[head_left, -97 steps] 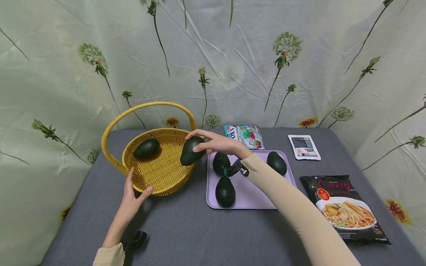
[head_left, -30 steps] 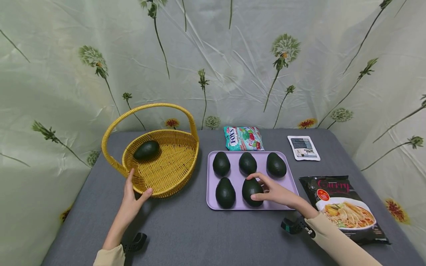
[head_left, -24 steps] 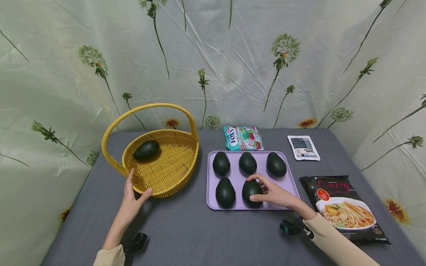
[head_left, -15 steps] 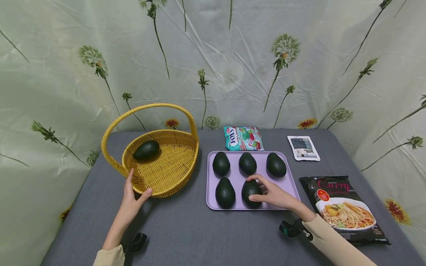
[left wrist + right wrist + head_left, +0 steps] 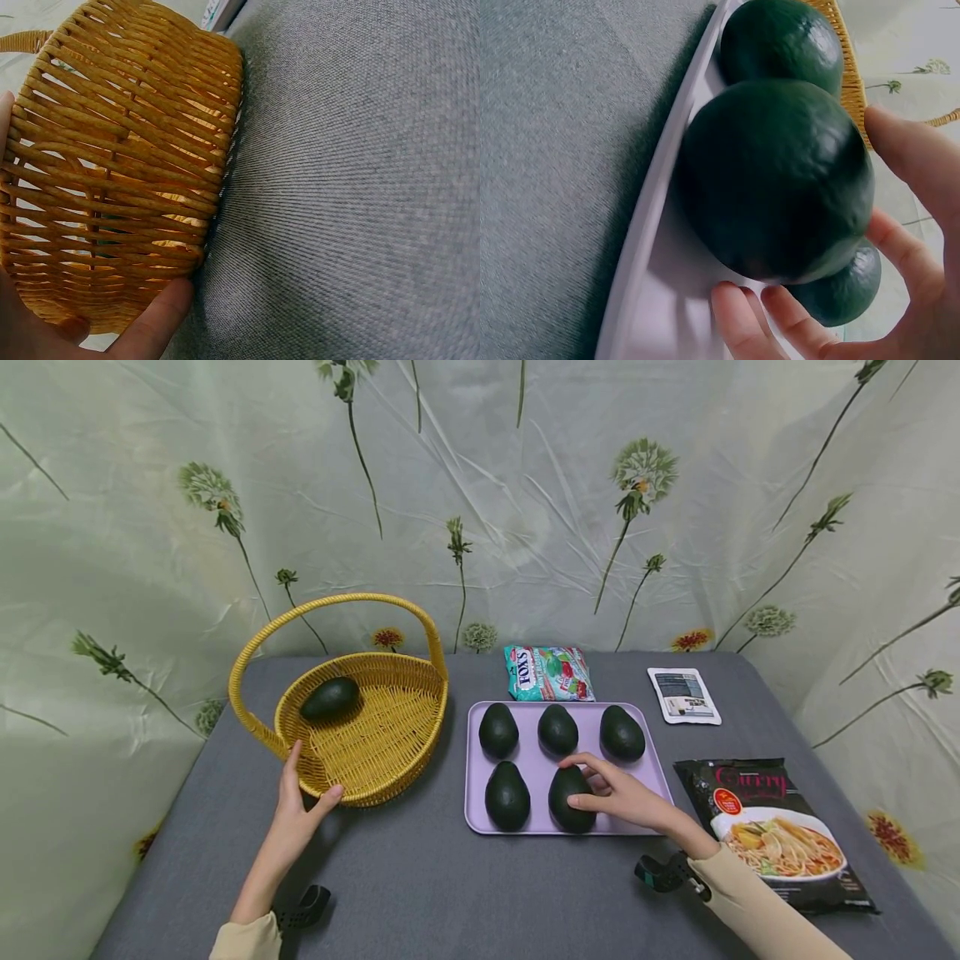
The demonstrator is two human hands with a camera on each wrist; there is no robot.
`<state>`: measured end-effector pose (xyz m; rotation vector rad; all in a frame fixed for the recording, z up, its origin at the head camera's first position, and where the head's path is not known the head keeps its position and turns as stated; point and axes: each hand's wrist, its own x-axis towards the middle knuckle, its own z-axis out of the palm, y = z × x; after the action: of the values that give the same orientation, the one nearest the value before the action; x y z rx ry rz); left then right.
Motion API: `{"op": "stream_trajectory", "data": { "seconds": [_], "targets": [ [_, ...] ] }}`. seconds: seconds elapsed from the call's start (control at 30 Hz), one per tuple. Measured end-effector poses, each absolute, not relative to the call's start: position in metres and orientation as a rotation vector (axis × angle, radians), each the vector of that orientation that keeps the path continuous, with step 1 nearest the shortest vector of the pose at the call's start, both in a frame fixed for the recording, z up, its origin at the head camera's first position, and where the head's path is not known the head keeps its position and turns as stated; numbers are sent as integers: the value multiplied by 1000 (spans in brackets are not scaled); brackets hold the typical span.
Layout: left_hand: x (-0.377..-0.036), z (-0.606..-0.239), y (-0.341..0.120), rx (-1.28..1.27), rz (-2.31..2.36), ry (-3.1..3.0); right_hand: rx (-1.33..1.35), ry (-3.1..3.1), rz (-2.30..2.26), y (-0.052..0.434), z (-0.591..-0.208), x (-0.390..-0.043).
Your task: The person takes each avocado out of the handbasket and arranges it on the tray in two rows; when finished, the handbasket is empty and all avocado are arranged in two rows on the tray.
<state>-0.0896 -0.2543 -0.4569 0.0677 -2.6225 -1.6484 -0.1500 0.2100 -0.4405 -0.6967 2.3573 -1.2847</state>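
My left hand [image 5: 290, 810] holds the near left side of a yellow wicker basket [image 5: 367, 787], thumb and fingers spread along its wall. One dark green avocado [image 5: 330, 699] lies inside the basket, towards its far left. On the right, my right hand [image 5: 626, 797] has thumb and fingers around an avocado [image 5: 568, 802] at the front middle of a lilac tray [image 5: 536, 823]. The right wrist view shows that avocado [image 5: 772, 180] close up, low over or on the tray; contact underneath is hard to tell. Several other avocados [image 5: 507, 796] sit in rows on the tray.
Behind the tray lies a Fox's candy bag [image 5: 550, 673]. A white flat packet [image 5: 684, 695] is at the back right, and a black curry noodle bag [image 5: 776, 835] lies right of the tray. Floral fabric [image 5: 480, 510] hangs behind the grey table [image 5: 450, 893].
About three seconds ago my right hand held an avocado over the basket's right side; now it is at the tray. In the last half second, hand and avocado shifted slightly right. The left hand stays put.
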Motion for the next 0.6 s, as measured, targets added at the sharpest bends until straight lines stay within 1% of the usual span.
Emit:
{"op": "stream_trajectory", "data": {
  "seconds": [0.33, 0.6],
  "targets": [
    [-90, -457, -254, 66, -1640, -2615, -644, 2414, -1366, 212, -429, -161],
    [-91, -458, -255, 69, -1641, -2624, -747, 2399, -1446, 192, -411, -185]
  ]
}}
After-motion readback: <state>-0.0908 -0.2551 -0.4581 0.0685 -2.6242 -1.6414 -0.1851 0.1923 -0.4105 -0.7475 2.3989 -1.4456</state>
